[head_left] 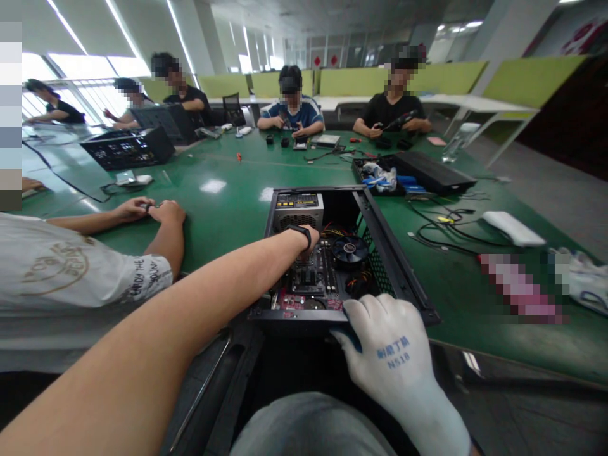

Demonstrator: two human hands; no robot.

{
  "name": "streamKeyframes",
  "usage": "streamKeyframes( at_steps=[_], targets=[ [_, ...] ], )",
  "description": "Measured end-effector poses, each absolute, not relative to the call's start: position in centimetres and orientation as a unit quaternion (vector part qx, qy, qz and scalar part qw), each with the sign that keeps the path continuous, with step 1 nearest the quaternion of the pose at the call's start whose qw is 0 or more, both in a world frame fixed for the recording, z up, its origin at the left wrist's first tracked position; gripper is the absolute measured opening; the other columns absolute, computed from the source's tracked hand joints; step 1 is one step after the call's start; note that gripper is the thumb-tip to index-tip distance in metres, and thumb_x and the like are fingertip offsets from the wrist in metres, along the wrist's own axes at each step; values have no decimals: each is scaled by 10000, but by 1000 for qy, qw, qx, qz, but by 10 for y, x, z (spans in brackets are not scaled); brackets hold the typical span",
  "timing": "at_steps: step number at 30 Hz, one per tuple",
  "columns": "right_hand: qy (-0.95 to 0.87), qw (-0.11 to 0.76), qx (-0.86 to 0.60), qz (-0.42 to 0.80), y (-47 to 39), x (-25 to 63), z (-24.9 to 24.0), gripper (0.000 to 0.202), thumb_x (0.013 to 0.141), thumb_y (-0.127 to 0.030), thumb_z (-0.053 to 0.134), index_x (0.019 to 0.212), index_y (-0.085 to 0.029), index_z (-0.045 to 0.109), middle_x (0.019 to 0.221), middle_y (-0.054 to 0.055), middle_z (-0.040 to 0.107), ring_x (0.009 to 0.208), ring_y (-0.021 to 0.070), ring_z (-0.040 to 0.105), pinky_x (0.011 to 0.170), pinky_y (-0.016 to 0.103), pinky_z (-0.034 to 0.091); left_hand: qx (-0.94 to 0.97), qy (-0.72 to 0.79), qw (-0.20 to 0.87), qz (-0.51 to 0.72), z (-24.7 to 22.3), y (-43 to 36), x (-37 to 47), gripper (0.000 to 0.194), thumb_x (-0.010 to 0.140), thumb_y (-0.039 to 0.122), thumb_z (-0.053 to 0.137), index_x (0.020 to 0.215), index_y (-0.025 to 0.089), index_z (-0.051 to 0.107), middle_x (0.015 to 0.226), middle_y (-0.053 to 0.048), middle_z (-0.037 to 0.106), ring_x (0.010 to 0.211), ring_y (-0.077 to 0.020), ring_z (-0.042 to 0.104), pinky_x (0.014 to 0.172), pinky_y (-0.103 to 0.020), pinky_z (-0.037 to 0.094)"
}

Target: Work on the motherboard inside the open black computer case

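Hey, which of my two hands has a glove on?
Your right hand, holding the near edge of the open computer case: it wears a white glove printed N518. Your left hand, reaching inside, shows bare skin and a black wristband.

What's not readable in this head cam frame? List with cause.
All in the head view:
Left hand: fingertips and what they touch inside the computer case, hidden by the hand itself.
Right hand: most fingertips, hidden behind its gloved back.
Pink item at right: identity lost to pixelation.
White-shirted co-worker's hands: whatever they hold, if anything, too small to tell.
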State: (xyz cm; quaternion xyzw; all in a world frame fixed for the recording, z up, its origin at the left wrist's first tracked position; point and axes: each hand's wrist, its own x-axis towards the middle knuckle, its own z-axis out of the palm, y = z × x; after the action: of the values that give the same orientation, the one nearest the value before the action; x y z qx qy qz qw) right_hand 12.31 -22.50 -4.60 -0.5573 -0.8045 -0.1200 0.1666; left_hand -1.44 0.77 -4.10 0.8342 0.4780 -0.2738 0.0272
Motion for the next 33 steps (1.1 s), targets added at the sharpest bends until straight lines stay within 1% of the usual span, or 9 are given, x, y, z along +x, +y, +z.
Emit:
streamKeyframes(
  at_steps=[6,10,15,20,24,29,33],
  targets=[
    [-805,155,-561,-111,-226,124,-46,266,755,-374,721,949,-224,619,814,41,579,785,226,442,694,362,202,833,464,30,-300,-34,3,-14,720,462,346,926,1127,139,744,1127,-150,741,1074,-300,680,897,-281,542],
    [-805,151,-564,-105,-226,124,-45,250,768,-372,708,946,-220,619,819,42,581,785,220,440,699,360,201,832,467,37,-296,-30,1,-14,768,463,293,927,1178,106,719,1148,-176,729,1088,-312,675,912,-300,541],
    [-806,148,-563,-103,-226,123,-43,250,777,-374,705,955,-220,621,812,42,577,785,221,440,697,361,198,833,468,36,-292,-33,3,-14,665,494,236,907,1125,102,746,1123,-176,738,1051,-311,691,909,-307,547],
    [-807,147,-561,-114,-227,123,-42,251,774,-377,712,946,-215,624,805,43,572,779,219,437,698,360,203,834,466,39,-294,-38,7,-16,677,486,252,912,1131,126,750,1117,-155,746,1052,-302,692,894,-290,552],
    [-810,144,-556,-118,-227,123,-43,244,777,-380,705,936,-218,616,812,41,567,783,220,432,698,358,204,831,467,32,-300,-39,7,-16,685,487,290,916,1130,122,753,1111,-148,749,1044,-301,695,900,-292,551],
    [-813,136,-551,-129,-225,123,-44,220,794,-393,680,911,-226,600,798,42,550,778,230,429,685,365,191,831,473,38,-290,-42,9,-15,629,480,375,914,1041,121,786,1053,-133,764,1007,-300,703,909,-297,545],
    [-814,130,-551,-133,-226,123,-44,235,792,-395,680,928,-219,603,812,47,556,785,234,436,688,365,197,832,484,46,-267,-48,13,-15,593,478,409,907,976,107,798,972,-136,772,952,-311,708,901,-332,548]
  ],
)
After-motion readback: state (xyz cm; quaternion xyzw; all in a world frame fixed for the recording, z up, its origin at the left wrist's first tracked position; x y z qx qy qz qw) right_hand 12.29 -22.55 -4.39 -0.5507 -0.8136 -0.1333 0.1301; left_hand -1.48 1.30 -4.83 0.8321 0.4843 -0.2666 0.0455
